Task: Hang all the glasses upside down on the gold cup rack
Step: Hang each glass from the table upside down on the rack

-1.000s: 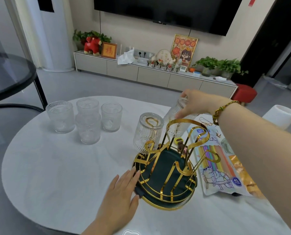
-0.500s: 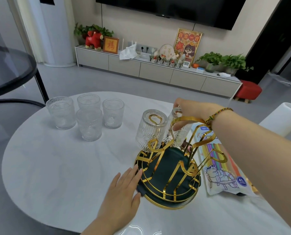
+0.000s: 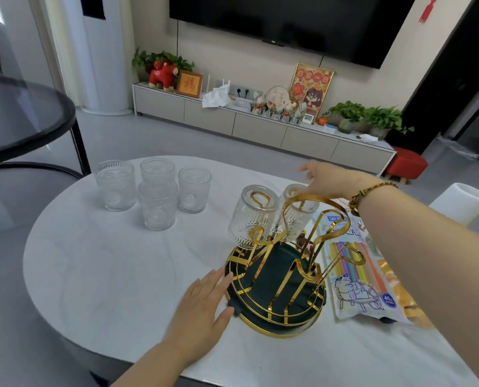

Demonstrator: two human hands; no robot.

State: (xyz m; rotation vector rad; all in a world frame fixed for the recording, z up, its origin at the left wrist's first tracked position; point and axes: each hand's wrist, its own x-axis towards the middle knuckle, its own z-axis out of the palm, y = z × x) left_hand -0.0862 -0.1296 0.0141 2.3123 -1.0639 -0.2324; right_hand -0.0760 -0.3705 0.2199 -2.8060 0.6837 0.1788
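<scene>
**Two glasses hung, four to go**

Four upright glasses (image 3: 154,191) stand clustered at the table's (image 3: 93,275) far left, well apart from the rack. The left hand (image 3: 202,308) lies flat and spread, empty, fingertips against the gold rack's (image 3: 274,291) rim. Two glasses (image 3: 271,216) hang upside down on its far prongs. The right hand (image 3: 330,180) hovers just over the second one, fingers loose and holding nothing. Judged next: reach left across the table, take an upright glass and invert it.

Gold rack (image 3: 285,263) w/ dark green base; clear ribbed glasses (image 3: 157,202); white table (image 3: 99,275).
</scene>
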